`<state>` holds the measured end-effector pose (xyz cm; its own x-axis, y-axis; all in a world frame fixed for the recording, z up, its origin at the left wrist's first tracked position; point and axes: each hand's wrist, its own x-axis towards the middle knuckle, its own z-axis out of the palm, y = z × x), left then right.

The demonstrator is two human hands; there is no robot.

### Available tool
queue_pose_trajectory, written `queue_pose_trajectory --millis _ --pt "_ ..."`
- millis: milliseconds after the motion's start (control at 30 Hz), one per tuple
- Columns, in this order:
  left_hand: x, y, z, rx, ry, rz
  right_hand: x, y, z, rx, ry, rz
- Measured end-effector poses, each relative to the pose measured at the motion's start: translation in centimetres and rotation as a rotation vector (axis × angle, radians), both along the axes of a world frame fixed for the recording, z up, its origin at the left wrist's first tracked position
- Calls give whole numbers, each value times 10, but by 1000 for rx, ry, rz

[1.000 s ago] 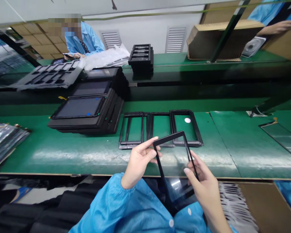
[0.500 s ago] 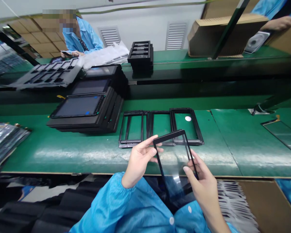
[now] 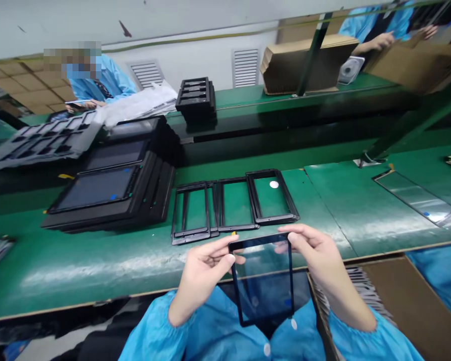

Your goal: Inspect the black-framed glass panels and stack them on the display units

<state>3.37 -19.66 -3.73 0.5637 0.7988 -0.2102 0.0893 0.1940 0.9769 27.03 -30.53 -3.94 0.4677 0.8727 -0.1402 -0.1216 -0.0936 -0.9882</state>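
Between my hands is a clear touchscreen glass panel (image 3: 263, 281) with a black border, tilted in front of my chest below the bench edge. My left hand (image 3: 203, 271) pinches its upper left corner between thumb and fingers. At the upper right corner, my right hand (image 3: 319, 255) grips it the same way, thumb on the near face. A small yellow tab (image 3: 234, 234) shows by the panel's top left edge. Just beyond the panel, several black rectangular frames (image 3: 253, 200) lie overlapping on the green bench (image 3: 323, 200); a white round sticker (image 3: 274, 184) shows inside the right one.
Stacked black trays with dark screens (image 3: 97, 188) stand at left. Another glass panel (image 3: 417, 198) lies at right. The rear shelf holds a black tray stack (image 3: 196, 100) and cardboard (image 3: 304, 65). Two other people in blue are beyond it. An open carton (image 3: 409, 301) stands below right.
My right hand has moved from the panel's right side up to its top right corner. The panel has become more upright in view and sits slightly lower. The camera view has turned rightward.
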Motion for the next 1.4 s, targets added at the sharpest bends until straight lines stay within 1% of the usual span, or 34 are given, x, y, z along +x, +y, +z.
queue_pose_trajectory --millis 200,367,467,567,600,667,733,767,800,833,867,900,933,967,1033,1067,1133,1200,1233,1300,1400 --pt "-5 2 -11 -27 -17 -17 -10 -2 -3 33 -34 -50" --pt "-1 2 -14 -49 4 17 -19 -3 -9 75 -35 -119" --pt "1 2 -16 -37 34 35 -21 -3 -13 86 -36 -119" --pt "1 4 -17 8 85 -2 -22 -7 -15 78 -32 -98" --pt "2 4 -16 66 116 -37 -22 -8 -15 66 -33 -91" --pt "6 4 -9 282 201 -123 -25 -10 -16 32 -69 -65" --pt "13 5 2 523 278 -256 -29 -10 -17 3 -159 2" --pt "17 6 9 591 301 -346 -30 -9 -17 -6 -208 50" --pt "20 7 14 601 309 -446 -31 -8 -16 -14 -230 102" --pt "23 10 19 556 298 -540 -29 -8 -15 -23 -217 153" --pt "24 12 23 467 280 -610 -25 -7 -14 -35 -169 198" --pt "24 14 24 354 260 -631 -19 -8 -13 -50 -99 232" --pt "21 16 24 234 237 -603 -11 -10 -13 -73 -24 252" --pt "18 18 21 120 210 -533 -2 -14 -14 -100 43 257" --pt "8 20 12 -47 142 -320 15 -23 -19 -167 131 224" --pt "3 21 6 -94 106 -214 21 -29 -23 -197 176 177" --pt "-5 19 -3 -132 41 -44 27 -36 -31 -233 269 42" --pt "-9 16 -9 -134 9 63 25 -37 -36 -224 323 -90" --pt "-9 13 -10 -133 3 97 22 -35 -37 -209 326 -135" --pt "-10 9 -11 -132 1 144 15 -30 -34 -173 283 -182" --pt "-10 3 -12 -153 8 192 7 -23 -27 -112 134 -237"
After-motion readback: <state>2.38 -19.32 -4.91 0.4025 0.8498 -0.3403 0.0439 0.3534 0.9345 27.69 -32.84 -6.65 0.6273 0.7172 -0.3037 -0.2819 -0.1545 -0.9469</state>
